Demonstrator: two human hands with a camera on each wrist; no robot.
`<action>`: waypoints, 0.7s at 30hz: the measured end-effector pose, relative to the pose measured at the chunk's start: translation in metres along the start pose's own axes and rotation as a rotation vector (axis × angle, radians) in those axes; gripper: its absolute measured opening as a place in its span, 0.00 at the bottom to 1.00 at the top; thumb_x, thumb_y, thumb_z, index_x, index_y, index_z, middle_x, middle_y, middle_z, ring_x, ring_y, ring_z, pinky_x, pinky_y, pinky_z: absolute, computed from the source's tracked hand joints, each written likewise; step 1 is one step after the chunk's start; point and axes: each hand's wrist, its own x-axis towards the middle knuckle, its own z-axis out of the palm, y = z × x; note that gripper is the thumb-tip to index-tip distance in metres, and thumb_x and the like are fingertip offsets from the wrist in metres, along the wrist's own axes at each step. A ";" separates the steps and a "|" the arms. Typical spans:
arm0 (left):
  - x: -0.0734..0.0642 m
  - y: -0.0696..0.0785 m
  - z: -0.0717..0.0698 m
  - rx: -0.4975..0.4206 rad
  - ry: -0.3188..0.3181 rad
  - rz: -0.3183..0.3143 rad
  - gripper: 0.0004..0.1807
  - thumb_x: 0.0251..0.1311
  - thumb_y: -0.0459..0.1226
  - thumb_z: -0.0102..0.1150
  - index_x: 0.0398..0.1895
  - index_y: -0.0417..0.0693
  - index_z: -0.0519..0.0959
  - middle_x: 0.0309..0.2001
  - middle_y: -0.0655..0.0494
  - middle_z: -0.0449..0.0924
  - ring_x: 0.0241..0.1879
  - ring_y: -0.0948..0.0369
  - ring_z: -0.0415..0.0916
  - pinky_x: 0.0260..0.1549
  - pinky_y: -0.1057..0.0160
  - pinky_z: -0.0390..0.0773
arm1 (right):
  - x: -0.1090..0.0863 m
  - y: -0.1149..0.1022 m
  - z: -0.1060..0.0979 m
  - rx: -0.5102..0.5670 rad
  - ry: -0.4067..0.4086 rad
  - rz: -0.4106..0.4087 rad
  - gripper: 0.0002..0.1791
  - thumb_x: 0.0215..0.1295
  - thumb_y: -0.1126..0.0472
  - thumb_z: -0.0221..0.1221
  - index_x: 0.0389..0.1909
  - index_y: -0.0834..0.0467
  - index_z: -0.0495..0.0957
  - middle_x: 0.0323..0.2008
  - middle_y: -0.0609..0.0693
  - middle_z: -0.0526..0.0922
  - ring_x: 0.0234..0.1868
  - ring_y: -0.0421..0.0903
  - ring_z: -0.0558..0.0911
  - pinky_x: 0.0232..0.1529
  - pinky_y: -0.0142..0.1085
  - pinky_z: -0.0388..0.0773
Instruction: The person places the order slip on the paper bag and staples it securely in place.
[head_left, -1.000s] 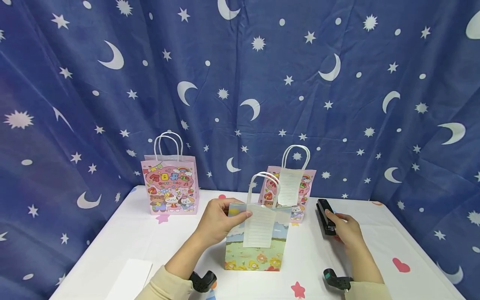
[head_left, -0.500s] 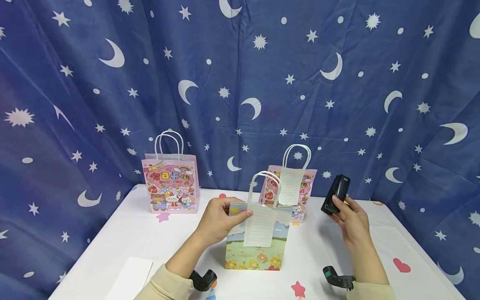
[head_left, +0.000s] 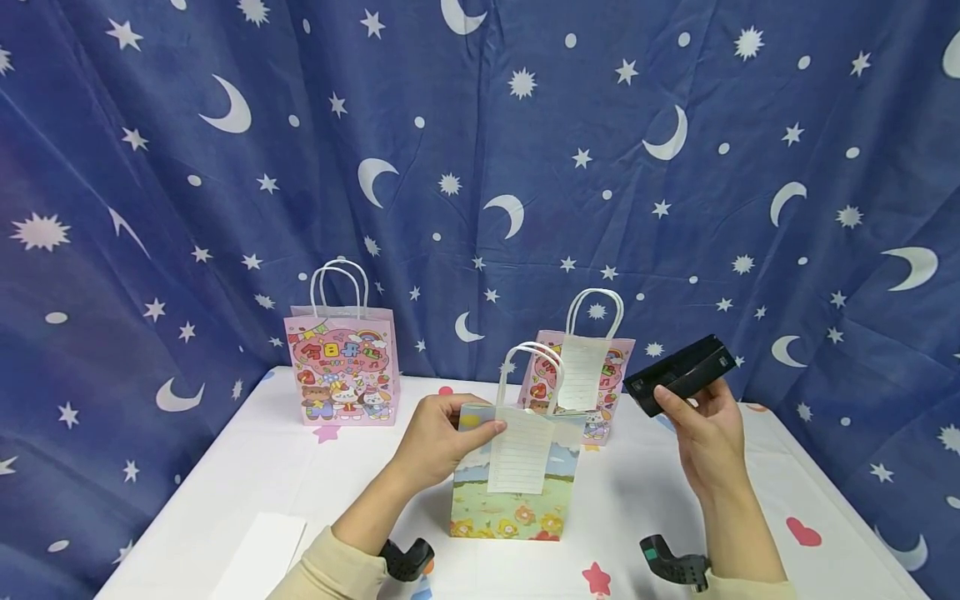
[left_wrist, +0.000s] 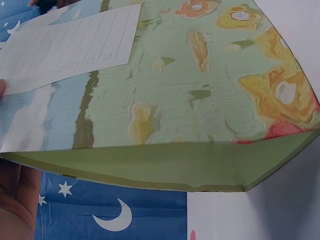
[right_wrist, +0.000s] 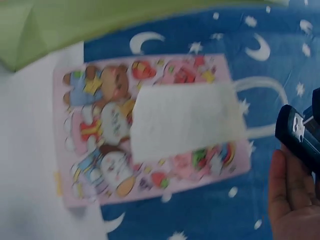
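Observation:
My left hand (head_left: 446, 442) pinches the top edge of a flower-meadow paper gift bag (head_left: 510, 512), its thumb on a lined paper slip (head_left: 519, 454) that lies against the bag's front. The bag stands upright on the table with two white handles up. Off to the right, my right hand (head_left: 708, 433) holds a black stapler (head_left: 678, 375) in the air, turned crosswise. In the right wrist view the stapler (right_wrist: 300, 135) shows only in part at the right edge. The left wrist view shows the bag's printed front (left_wrist: 190, 95) close up, with the slip (left_wrist: 75, 52) over it.
A pink cartoon gift bag (head_left: 345, 375) stands at the back left. Behind the meadow bag is another pink bag (head_left: 612, 367) with a lined slip (head_left: 581, 371) on its front. White paper (head_left: 262, 554) lies at the table's front left. A starry blue curtain (head_left: 480, 167) closes off the back.
My right hand has lifted the stapler off the table and turned it from lengthwise to crosswise. My left hand and the meadow bag have stayed in place.

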 end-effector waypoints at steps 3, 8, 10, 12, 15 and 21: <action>0.000 0.001 0.000 -0.001 0.000 0.001 0.09 0.63 0.39 0.73 0.43 0.46 0.89 0.34 0.48 0.90 0.27 0.62 0.81 0.25 0.69 0.80 | -0.007 -0.007 0.010 0.002 -0.058 -0.086 0.33 0.65 0.79 0.61 0.66 0.53 0.65 0.55 0.50 0.74 0.51 0.41 0.80 0.58 0.25 0.80; 0.000 0.001 0.000 -0.004 -0.002 0.000 0.09 0.63 0.39 0.72 0.42 0.46 0.89 0.34 0.47 0.90 0.28 0.61 0.81 0.26 0.69 0.80 | -0.018 -0.012 0.025 -0.025 -0.138 -0.173 0.36 0.57 0.85 0.63 0.63 0.56 0.68 0.51 0.51 0.78 0.47 0.40 0.82 0.52 0.26 0.83; -0.001 0.001 0.000 -0.003 -0.003 -0.004 0.09 0.63 0.40 0.72 0.43 0.46 0.89 0.34 0.48 0.90 0.29 0.61 0.83 0.27 0.68 0.81 | -0.022 -0.012 0.030 -0.052 -0.158 -0.181 0.37 0.56 0.86 0.64 0.62 0.56 0.69 0.50 0.51 0.80 0.45 0.39 0.84 0.49 0.26 0.84; -0.001 0.001 0.000 -0.005 -0.004 -0.006 0.09 0.63 0.40 0.72 0.43 0.46 0.89 0.35 0.48 0.91 0.30 0.60 0.84 0.28 0.68 0.82 | -0.026 -0.013 0.035 -0.064 -0.179 -0.182 0.37 0.54 0.86 0.65 0.61 0.56 0.69 0.49 0.50 0.81 0.44 0.39 0.85 0.48 0.27 0.84; -0.001 0.000 0.000 -0.006 -0.006 -0.004 0.09 0.63 0.40 0.72 0.43 0.46 0.89 0.35 0.48 0.91 0.30 0.60 0.85 0.28 0.67 0.83 | -0.032 -0.014 0.041 -0.073 -0.202 -0.184 0.37 0.53 0.86 0.66 0.60 0.56 0.69 0.48 0.49 0.83 0.42 0.39 0.86 0.46 0.27 0.85; 0.000 0.000 0.000 -0.018 -0.015 -0.005 0.10 0.63 0.40 0.72 0.45 0.46 0.89 0.37 0.48 0.91 0.32 0.59 0.87 0.31 0.66 0.85 | -0.039 -0.017 0.050 -0.053 -0.219 -0.222 0.38 0.48 0.86 0.68 0.58 0.57 0.71 0.47 0.50 0.86 0.42 0.40 0.87 0.49 0.29 0.85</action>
